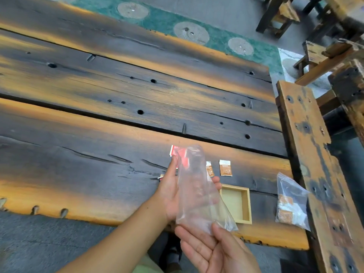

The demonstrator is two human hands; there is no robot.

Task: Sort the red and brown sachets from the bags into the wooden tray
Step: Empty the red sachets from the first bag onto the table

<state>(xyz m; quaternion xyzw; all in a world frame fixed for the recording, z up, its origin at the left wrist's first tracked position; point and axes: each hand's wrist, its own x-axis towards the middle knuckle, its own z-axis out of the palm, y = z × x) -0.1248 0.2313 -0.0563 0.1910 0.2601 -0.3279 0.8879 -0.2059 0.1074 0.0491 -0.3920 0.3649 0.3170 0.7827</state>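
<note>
Left hand [169,192] and right hand [214,247] grip clear bag [197,192]; wooden tray [236,201] just beyond holds nothing; sorting not begun

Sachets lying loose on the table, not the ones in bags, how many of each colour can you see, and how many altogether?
Brown sachets: 2, one in the open, one partly behind the clear bag.
Red sachets: at least 1, behind the clear bag; the exact number is hidden.
Total: at least 3.
</note>
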